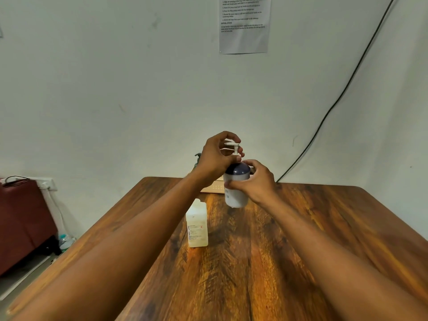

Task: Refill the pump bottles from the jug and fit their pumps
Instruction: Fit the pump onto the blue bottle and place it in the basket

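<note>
The left grip (216,156) pinches the white pump (234,148) atop the pump bottle (236,186), which the right grip (253,181) clasps above the wooden bench (301,239). Below the grips stands a white jug (196,224); behind them, a pale wall (115,77) carries a printed sheet (245,24) and a black cable (342,89).

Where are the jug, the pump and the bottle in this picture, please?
jug (197,230): head view, on its front label.
pump (234,147): head view, on its white stem.
bottle (236,195): head view, on its pale body.
</note>
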